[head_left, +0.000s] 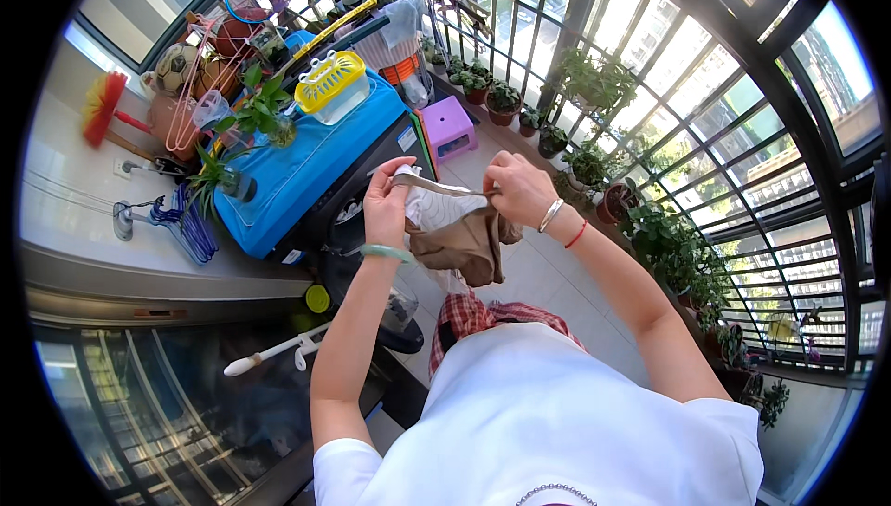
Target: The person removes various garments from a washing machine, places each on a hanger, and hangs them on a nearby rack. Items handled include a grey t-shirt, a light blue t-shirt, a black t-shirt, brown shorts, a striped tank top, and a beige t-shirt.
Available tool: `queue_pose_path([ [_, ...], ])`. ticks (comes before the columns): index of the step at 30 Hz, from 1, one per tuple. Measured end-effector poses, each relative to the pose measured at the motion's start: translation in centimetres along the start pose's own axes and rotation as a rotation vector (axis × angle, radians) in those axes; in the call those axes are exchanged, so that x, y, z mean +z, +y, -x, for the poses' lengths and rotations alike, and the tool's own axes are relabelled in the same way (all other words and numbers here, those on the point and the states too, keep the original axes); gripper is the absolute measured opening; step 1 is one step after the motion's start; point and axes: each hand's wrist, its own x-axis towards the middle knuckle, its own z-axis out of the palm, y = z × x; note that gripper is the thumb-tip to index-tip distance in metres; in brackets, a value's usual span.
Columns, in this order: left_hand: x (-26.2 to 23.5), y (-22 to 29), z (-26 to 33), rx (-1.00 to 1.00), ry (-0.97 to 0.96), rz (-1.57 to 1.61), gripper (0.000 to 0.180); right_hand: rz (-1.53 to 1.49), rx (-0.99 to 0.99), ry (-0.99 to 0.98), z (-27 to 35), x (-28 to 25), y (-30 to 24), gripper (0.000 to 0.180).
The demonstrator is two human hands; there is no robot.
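Note:
A brown cloth garment with a whitish part hangs in front of me, above the tiled floor. Its narrow pale band runs between my two hands. At the band's left end, the fingers of my left hand are closed on it. My right hand pinches the other end, with the fingers bent. The garment's lower folds hang loose over the red plaid cloth at my waist. Its exact kind is hard to make out from the folds.
A washing machine with a blue cover stands to the left, bearing a yellow basket and plants. Beyond my hands is a purple stool. Potted plants line the barred window. Blue hangers hang on the left wall.

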Motion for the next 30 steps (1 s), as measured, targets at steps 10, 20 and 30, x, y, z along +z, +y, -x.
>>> queue_pose_path([
  [10, -6.3, -2.1, -6.1, 0.355, -0.021, -1.204, 0.034, -0.370, 0.319, 0.503, -6.0, 0.7, 3.2, 0.011],
  [20, -7.0, -10.0, -14.5, 0.071, -0.101, -0.857, 0.027, -0.199, 0.255, 0.089, -12.7, 5.6, 6.7, 0.020],
  [30, 3.5, -7.4, -24.3, -0.272, -0.328, -0.413, 0.046, -0.852, 0.441, 0.122, -21.8, 2.4, 10.4, 0.018],
])
